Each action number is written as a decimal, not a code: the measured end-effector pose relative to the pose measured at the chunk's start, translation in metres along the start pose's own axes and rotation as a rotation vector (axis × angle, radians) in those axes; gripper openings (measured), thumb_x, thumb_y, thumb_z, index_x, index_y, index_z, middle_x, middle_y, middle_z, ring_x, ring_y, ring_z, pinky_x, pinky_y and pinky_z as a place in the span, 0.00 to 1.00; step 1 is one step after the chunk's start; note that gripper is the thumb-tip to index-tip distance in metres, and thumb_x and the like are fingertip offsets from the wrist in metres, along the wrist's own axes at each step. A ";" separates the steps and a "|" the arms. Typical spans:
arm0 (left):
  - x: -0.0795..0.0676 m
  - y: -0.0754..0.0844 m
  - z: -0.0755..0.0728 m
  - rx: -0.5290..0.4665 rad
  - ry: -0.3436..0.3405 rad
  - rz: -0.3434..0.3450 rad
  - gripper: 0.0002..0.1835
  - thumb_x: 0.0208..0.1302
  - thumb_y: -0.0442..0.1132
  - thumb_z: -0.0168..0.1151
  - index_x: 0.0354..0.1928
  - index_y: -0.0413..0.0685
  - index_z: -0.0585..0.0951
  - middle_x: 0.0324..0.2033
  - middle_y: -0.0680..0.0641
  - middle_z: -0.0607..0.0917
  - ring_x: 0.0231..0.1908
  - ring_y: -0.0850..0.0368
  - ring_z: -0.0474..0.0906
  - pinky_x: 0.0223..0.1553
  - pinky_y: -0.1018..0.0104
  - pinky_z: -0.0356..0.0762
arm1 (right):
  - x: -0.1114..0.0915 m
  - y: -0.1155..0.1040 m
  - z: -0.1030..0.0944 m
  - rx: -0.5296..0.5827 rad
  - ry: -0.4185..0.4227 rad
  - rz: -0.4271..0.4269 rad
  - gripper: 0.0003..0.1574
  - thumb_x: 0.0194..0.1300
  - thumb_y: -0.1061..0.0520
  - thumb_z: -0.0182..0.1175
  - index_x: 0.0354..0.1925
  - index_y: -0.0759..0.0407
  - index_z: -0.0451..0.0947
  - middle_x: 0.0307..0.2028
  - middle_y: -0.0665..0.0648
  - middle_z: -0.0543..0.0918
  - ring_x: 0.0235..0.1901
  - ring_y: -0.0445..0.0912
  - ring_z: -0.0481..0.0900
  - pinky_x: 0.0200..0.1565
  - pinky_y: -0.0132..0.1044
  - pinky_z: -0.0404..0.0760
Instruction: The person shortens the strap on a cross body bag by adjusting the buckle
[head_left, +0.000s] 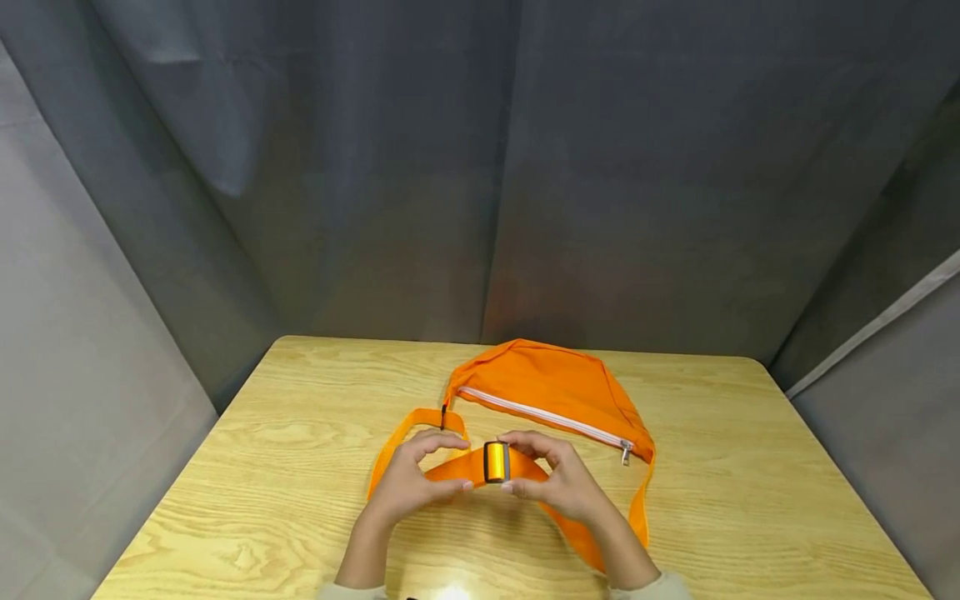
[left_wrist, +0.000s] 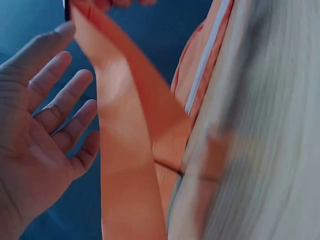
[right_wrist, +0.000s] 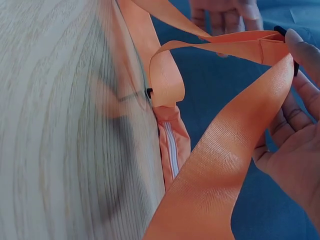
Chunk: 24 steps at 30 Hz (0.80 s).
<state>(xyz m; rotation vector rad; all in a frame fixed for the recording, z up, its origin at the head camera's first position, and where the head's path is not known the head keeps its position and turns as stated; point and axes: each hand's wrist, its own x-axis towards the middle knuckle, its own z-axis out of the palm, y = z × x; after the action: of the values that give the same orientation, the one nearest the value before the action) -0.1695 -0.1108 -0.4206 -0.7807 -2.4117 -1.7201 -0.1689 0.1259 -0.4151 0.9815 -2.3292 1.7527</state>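
An orange waist bag point(head_left: 547, 383) lies on the table, its pale zipper facing me. Its orange strap point(head_left: 457, 468) is raised in front of it and runs through a black slide buckle point(head_left: 497, 462). My right hand point(head_left: 566, 479) grips the buckle's right side between thumb and fingertips. On the other side, my left hand point(head_left: 412, 473) holds the strap at its edges with thumb and fingertips, just left of the buckle. The left wrist view shows the remaining left fingers point(left_wrist: 70, 107) spread. A wide strap band point(right_wrist: 215, 150) hangs from the buckle in the right wrist view.
The wooden table point(head_left: 262, 483) carries the bag and a loose strap loop point(head_left: 390, 446) at its left. A metal zipper pull point(head_left: 626, 452) hangs at the bag's right end. Dark curtains point(head_left: 480, 167) stand behind the table, with pale panels point(head_left: 82, 333) at the sides.
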 end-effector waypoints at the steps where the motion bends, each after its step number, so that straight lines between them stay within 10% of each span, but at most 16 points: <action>1: 0.001 0.002 0.002 -0.008 -0.008 0.010 0.22 0.44 0.33 0.75 0.45 0.43 0.82 0.44 0.48 0.81 0.49 0.53 0.73 0.52 0.47 0.65 | 0.000 0.000 0.000 0.001 -0.005 0.003 0.28 0.49 0.69 0.69 0.51 0.70 0.75 0.45 0.62 0.81 0.39 0.54 0.77 0.42 0.47 0.75; 24: 0.005 0.006 0.013 -0.013 0.008 0.094 0.24 0.36 0.29 0.76 0.42 0.41 0.82 0.39 0.48 0.83 0.42 0.46 0.76 0.44 0.49 0.72 | -0.008 0.027 -0.018 -0.023 -0.080 0.168 0.24 0.55 0.62 0.66 0.52 0.61 0.76 0.35 0.54 0.81 0.34 0.49 0.77 0.39 0.39 0.76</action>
<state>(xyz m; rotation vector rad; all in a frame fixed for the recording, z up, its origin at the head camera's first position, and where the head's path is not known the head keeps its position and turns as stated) -0.1685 -0.0954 -0.4187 -0.8720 -2.3213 -1.7017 -0.1823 0.1495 -0.4349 0.8926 -2.5437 1.7704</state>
